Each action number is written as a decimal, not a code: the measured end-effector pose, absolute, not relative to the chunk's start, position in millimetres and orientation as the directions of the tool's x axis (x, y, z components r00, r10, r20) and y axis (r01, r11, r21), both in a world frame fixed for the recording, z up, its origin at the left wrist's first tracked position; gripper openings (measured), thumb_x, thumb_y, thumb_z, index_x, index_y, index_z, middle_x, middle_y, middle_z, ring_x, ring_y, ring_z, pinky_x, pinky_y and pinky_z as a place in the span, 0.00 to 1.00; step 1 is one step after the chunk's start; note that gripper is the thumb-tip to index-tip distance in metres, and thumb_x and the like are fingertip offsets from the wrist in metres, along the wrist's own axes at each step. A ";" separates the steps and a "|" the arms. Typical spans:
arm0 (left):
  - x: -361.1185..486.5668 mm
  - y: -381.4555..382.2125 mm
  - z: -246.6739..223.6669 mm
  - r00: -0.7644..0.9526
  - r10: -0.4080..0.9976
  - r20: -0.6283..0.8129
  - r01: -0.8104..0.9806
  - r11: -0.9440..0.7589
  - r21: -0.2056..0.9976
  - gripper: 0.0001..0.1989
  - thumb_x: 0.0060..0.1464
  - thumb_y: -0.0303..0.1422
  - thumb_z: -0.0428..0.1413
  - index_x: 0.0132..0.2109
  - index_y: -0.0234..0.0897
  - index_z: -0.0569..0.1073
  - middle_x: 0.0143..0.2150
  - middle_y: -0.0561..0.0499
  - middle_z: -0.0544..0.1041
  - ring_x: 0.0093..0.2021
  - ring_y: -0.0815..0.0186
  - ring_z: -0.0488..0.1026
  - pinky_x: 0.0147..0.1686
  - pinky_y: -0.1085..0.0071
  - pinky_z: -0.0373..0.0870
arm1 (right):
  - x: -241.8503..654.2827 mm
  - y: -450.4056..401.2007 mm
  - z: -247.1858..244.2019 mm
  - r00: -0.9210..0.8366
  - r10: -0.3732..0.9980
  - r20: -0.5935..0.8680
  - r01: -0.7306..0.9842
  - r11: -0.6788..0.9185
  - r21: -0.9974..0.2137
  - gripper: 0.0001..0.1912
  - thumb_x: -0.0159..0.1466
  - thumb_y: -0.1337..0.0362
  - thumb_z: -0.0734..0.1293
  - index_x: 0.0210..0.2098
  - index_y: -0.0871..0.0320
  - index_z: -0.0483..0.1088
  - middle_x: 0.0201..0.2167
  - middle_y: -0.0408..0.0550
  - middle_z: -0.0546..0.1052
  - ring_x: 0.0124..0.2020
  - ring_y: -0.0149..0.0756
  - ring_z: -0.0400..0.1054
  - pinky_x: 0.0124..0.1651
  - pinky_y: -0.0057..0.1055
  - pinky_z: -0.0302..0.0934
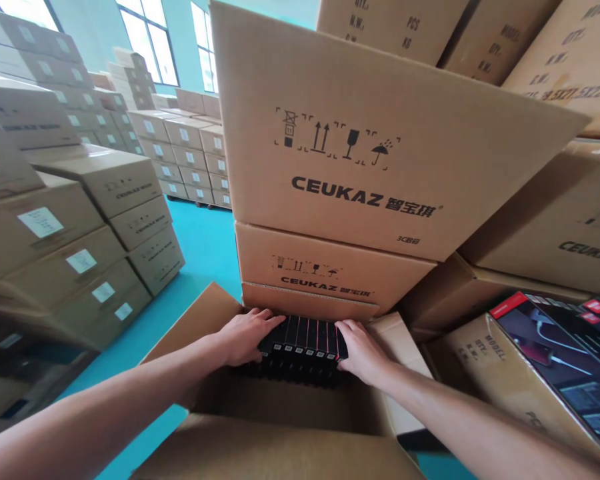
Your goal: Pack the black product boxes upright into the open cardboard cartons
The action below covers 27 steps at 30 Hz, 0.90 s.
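A row of slim black boxes [307,337] with red edges and small white labels lies between my two hands, at the far side of an open carton [200,320]. My left hand [253,337] is closed on the row's left end, fingers over the top. At the right end my right hand [360,350] presses in from the other side, its fingers curled over the edge. Below the row, more dark items show inside the carton, too shadowed to make out. The carton's near flap [275,450] is folded outward toward me.
Large printed cartons [360,147] stand stacked right behind the open one. On the right, a black printed box [560,353] lies on another carton [495,373]. Stacked cartons [70,240] fill the left side, with turquoise floor [205,233] between.
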State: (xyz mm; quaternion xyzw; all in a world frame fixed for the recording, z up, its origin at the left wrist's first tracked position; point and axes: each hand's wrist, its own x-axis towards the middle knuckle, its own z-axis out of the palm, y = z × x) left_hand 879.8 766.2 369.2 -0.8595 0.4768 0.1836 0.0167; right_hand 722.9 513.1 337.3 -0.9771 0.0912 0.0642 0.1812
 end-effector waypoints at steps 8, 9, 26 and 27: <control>884.5 760.7 413.8 0.402 -0.795 -0.455 -0.792 -0.551 0.263 0.50 0.40 0.35 0.69 0.71 0.40 0.59 0.66 0.40 0.67 0.63 0.47 0.68 0.63 0.57 0.65 | 720.9 491.8 376.1 0.968 -0.106 -0.227 -0.204 -0.860 -0.469 0.43 0.42 0.68 0.82 0.57 0.59 0.73 0.58 0.55 0.75 0.59 0.50 0.68 0.65 0.43 0.60; 889.7 756.1 420.3 0.363 -0.786 -0.501 -0.771 -0.555 0.313 0.50 0.39 0.36 0.69 0.70 0.40 0.61 0.65 0.41 0.70 0.62 0.49 0.69 0.62 0.58 0.66 | 724.2 487.0 382.4 0.950 -0.097 -0.298 -0.234 -0.851 -0.471 0.42 0.42 0.66 0.82 0.57 0.56 0.73 0.56 0.54 0.76 0.57 0.50 0.69 0.63 0.43 0.61; 938.6 727.6 363.4 0.227 -0.506 -0.832 -0.518 -0.786 0.337 0.40 0.34 0.40 0.68 0.58 0.33 0.75 0.55 0.38 0.79 0.49 0.46 0.78 0.38 0.61 0.80 | 770.9 502.3 339.2 0.690 -0.130 -0.712 -0.551 -0.733 -0.400 0.38 0.47 0.73 0.76 0.58 0.57 0.72 0.53 0.52 0.79 0.53 0.44 0.74 0.55 0.36 0.68; 937.4 730.4 366.7 0.240 -0.535 -0.810 -0.528 -0.772 0.353 0.43 0.34 0.41 0.69 0.61 0.36 0.73 0.57 0.40 0.78 0.51 0.48 0.77 0.41 0.63 0.80 | 767.8 501.0 340.5 0.719 -0.147 -0.679 -0.544 -0.727 -0.419 0.39 0.47 0.71 0.77 0.59 0.57 0.71 0.55 0.51 0.78 0.55 0.44 0.72 0.57 0.34 0.66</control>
